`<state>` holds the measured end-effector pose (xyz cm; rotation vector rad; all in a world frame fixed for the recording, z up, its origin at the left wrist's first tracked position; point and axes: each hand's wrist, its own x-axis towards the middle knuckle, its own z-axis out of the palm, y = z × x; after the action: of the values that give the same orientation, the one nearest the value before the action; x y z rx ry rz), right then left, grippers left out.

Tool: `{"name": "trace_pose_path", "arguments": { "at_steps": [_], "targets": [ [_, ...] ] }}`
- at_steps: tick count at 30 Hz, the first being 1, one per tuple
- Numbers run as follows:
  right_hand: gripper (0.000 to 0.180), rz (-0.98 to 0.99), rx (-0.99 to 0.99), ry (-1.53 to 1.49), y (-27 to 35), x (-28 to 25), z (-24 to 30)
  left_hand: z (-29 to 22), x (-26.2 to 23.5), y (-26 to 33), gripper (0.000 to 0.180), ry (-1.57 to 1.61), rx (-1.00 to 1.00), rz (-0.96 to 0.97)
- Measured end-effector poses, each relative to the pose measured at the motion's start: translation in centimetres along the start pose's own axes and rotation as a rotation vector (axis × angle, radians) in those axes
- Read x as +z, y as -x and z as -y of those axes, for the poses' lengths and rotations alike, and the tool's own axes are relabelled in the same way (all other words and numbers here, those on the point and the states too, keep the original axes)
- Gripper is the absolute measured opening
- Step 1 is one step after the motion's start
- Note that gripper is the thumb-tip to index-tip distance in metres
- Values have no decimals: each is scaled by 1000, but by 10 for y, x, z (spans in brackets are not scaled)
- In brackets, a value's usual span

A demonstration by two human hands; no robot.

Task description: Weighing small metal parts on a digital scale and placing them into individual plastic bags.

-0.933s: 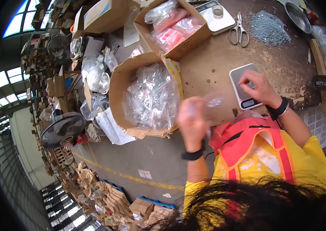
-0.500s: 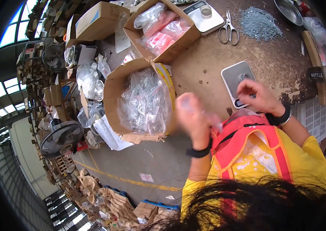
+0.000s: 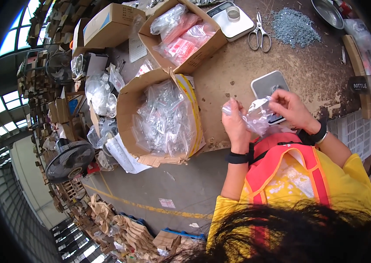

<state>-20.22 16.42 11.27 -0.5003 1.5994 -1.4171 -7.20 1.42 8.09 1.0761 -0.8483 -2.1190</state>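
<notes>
A small digital scale [image 3: 260, 85] sits on the table [image 3: 220, 72]. It has a white edge and a grey top, with a little heap of metal bits [image 3: 276, 88] on it. A clear plastic bag [image 3: 258, 117] is up in the air by the near left corner of the scale and hides part of it. The left hand [image 3: 236, 126] is to the left of the scale, on the near side. Its grip is closed, pinching one side of the bag. The right hand [image 3: 294, 110] is at the near right corner of the scale. Its grip pinches the other side of the bag with the fingertips.

Well to the left of the scale is a cardboard box [image 3: 197, 117] full of clear bags [image 3: 163, 116] with shiny bits inside. Far left and behind the scale is another cardboard box [image 3: 205, 49] with red and clear bags [image 3: 185, 39]. Behind the scale, a bit to the left, lie metal scissors [image 3: 260, 35]. Farther back on that side is a second white scale [image 3: 240, 30]. Behind the scale, a bit to the right, is a big pile of thin silver pieces [image 3: 296, 27], too small to name. Far behind it on the right is a metal bowl [image 3: 329, 15].
</notes>
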Motion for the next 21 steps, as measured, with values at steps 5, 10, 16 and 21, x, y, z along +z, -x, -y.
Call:
{"name": "trace_pose_path", "arguments": {
  "at_steps": [5,10,16,21],
  "targets": [
    [10,36,-43,-183,-12,-15,10,-12,-23,1,29,-18,-290,189],
    [9,-13,-129,-193,-14,-12,17,-19,-11,9,43,14,-475,333],
    [8,-39,-196,-199,-13,-17,12,-3,-12,10,20,-137,-393,281],
    [21,-73,-69,-273,-14,-18,1,-8,0,21,11,-425,-109,213]
  ]
}}
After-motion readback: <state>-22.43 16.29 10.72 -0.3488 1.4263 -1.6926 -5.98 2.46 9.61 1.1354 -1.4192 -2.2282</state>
